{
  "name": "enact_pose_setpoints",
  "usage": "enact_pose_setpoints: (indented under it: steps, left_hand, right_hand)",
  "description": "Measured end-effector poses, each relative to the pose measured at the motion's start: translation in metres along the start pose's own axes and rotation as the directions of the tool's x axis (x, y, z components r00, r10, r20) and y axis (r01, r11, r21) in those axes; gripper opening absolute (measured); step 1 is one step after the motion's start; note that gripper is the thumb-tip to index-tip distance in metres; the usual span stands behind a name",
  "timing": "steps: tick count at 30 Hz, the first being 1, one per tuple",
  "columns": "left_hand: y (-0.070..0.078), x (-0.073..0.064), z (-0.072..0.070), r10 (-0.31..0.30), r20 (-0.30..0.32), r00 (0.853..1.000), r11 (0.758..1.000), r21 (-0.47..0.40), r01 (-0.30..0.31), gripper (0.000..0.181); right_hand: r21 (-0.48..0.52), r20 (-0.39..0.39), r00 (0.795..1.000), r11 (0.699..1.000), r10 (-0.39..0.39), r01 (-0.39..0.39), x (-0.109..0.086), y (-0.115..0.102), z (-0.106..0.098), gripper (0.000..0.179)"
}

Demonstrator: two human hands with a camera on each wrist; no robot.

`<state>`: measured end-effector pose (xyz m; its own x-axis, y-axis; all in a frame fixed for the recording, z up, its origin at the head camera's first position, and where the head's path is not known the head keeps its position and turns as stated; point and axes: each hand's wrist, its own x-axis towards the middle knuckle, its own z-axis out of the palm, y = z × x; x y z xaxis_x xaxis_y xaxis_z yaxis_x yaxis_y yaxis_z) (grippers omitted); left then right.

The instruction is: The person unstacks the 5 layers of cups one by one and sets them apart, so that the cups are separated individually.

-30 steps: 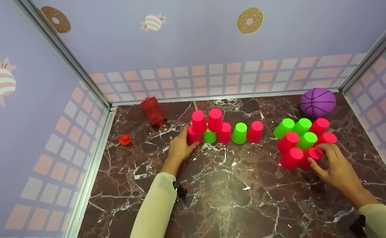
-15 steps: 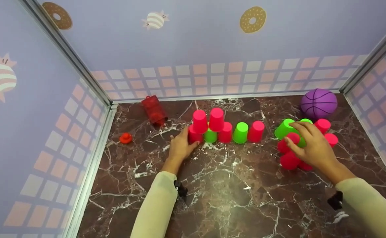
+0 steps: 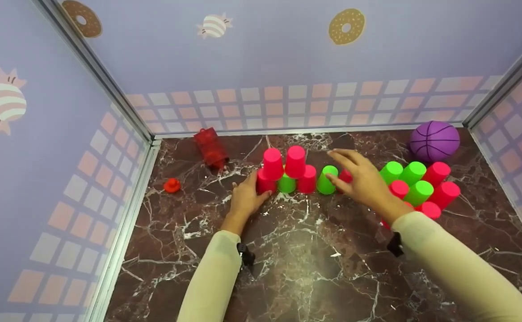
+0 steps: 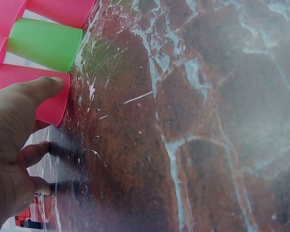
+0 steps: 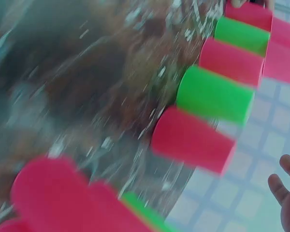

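Note:
My left hand (image 3: 244, 199) grips the leftmost pink cup (image 3: 266, 182) of a row, its thumb on the near side in the left wrist view. That row of upside-down cups alternates pink and green, with a green cup (image 3: 286, 183) beside the gripped one. Two pink cups (image 3: 296, 161) stand on top at the row's left end. My right hand (image 3: 364, 181) hovers over the row's right end with fingers spread and nothing held. It partly hides the last pink cup, seen whole in the right wrist view (image 5: 193, 140). A green cup (image 3: 328, 180) is near its thumb.
Right of the row stands a cluster of several upside-down pink and green cups (image 3: 418, 193). Behind it is a purple ball (image 3: 435, 141). A red translucent container (image 3: 211, 147) and a small orange-red toy (image 3: 172, 185) lie at the left. Walls enclose the marbled surface.
My right hand has left the cup cluster and moved left to the row's right end, carrying nothing. My left hand stays at the leftmost pink cup.

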<state>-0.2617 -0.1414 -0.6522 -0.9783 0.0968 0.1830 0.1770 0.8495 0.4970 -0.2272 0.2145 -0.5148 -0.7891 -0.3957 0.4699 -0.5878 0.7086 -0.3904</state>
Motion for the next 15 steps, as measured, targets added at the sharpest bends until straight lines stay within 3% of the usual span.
enact_pose_setpoints:
  steps: [1,5,8,15]
  left_hand:
    - [0.002,-0.001,-0.002,0.010,-0.006,1.000,1.000,-0.009,-0.010,0.075]
    - [0.031,-0.011,-0.032,-0.017,0.037,0.999,1.000,-0.009,0.017,0.073]
    - [0.034,-0.012,-0.034,-0.018,0.028,0.999,1.000,-0.014,0.019,0.071]
    - [-0.004,0.001,0.006,-0.003,-0.003,1.000,1.000,-0.002,0.003,0.075]
  right_hand:
    - [0.001,0.011,1.000,1.000,-0.004,0.004,0.004,-0.004,0.005,0.065]
    - [0.009,0.037,0.999,1.000,-0.023,0.023,0.018,-0.019,0.023,0.064]
    - [0.026,0.034,0.999,0.999,-0.025,0.024,0.028,-0.027,0.033,0.063]
    - [0.035,0.030,0.999,0.999,0.016,-0.017,0.044,-0.038,0.050,0.060]
